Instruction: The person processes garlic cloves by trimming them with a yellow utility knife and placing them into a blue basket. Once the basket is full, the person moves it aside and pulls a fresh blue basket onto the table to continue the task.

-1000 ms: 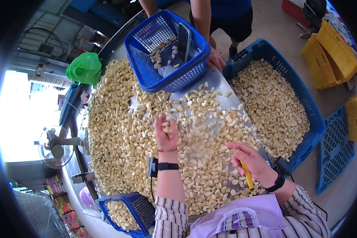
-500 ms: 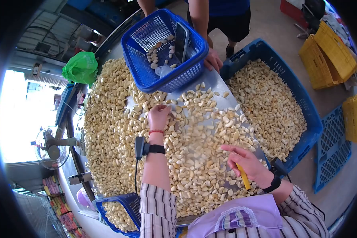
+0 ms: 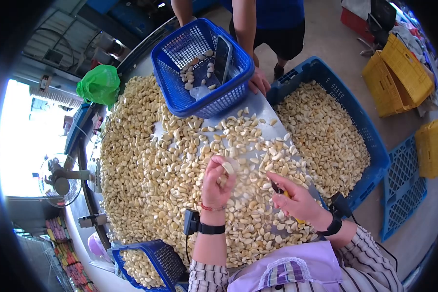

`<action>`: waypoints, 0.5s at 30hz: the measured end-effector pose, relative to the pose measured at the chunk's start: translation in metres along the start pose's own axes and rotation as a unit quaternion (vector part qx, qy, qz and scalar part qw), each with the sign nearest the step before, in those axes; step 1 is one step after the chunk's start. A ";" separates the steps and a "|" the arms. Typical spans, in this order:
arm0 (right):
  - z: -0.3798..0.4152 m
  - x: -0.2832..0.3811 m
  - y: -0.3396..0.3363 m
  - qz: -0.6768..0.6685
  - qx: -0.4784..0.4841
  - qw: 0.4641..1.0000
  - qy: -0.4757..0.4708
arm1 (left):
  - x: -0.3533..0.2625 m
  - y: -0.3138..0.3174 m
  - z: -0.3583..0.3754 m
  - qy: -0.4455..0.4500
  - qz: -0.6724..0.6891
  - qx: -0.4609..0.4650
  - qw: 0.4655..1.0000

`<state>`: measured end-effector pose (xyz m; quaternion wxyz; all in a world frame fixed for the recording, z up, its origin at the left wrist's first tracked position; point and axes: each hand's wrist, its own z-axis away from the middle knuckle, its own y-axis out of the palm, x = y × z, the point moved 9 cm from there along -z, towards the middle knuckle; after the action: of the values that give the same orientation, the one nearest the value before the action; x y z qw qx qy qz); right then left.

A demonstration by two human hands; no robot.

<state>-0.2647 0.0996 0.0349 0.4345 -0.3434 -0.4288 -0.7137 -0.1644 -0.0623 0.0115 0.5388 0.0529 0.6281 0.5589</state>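
My left hand (image 3: 216, 186) is raised over the metal table (image 3: 261, 108), its fingers closed on a pale peeled garlic clove (image 3: 228, 168). To its right, my right hand (image 3: 304, 207) is closed around a small knife with a yellow handle (image 3: 286, 193). The knife's short dark tip points up and left, toward my left hand, but stays apart from the clove. Loose garlic cloves (image 3: 151, 170) cover much of the table under and around both hands.
A blue basket (image 3: 202, 109) with a phone and a few cloves stands at the far side, near another person's hand (image 3: 259, 82). A large blue crate (image 3: 382, 155) of cloves is right; a smaller basket (image 3: 168, 260) is front left. A fan (image 3: 61, 180) stands left.
My left hand has lifted off the pile and come nearer and right, now with a clove. My right hand has turned the knife so its dark tip shows.
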 end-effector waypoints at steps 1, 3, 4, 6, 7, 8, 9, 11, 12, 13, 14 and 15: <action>0.000 0.013 0.002 0.072 -0.001 0.996 -0.047 | 0.002 0.005 0.004 0.004 -0.027 -0.011 1.000; 0.001 0.015 0.004 0.099 0.014 0.994 -0.035 | 0.005 0.019 0.015 0.015 -0.065 -0.053 0.996; 0.000 0.014 0.007 0.125 0.029 0.992 -0.019 | 0.007 0.027 0.019 0.006 -0.097 -0.075 0.992; -0.002 0.015 0.013 0.128 0.042 0.991 -0.026 | 0.015 0.030 0.029 -0.010 -0.139 -0.079 0.987; -0.003 0.015 0.015 0.122 0.052 0.990 -0.053 | 0.019 0.033 0.032 -0.024 -0.156 -0.071 0.985; -0.003 0.015 0.019 0.115 0.061 0.989 -0.074 | 0.023 0.033 0.039 -0.042 -0.171 -0.068 0.982; -0.003 0.017 0.023 0.095 0.069 0.989 -0.092 | 0.027 0.032 0.043 -0.057 -0.180 -0.041 0.981; 0.001 0.011 0.025 0.033 0.086 0.996 -0.015 | 0.033 0.030 0.050 -0.039 -0.193 -0.040 0.980; 0.003 0.003 0.027 -0.026 0.099 0.993 0.055 | 0.031 0.034 0.050 -0.017 -0.208 -0.031 0.977; 0.002 -0.001 0.028 -0.068 0.104 0.991 0.047 | 0.034 0.032 0.052 -0.029 -0.213 -0.033 0.976; 0.002 -0.007 0.030 -0.069 0.105 0.991 0.052 | 0.035 0.032 0.056 -0.032 -0.210 -0.038 0.976; 0.002 -0.009 0.030 -0.081 0.110 0.989 0.052 | 0.036 0.031 0.058 -0.057 -0.203 -0.055 0.976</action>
<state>-0.2335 0.0963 0.0372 0.4323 -0.2205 -0.5082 -0.7115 -0.1532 0.0106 0.0245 0.6775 -0.0736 0.5627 0.4679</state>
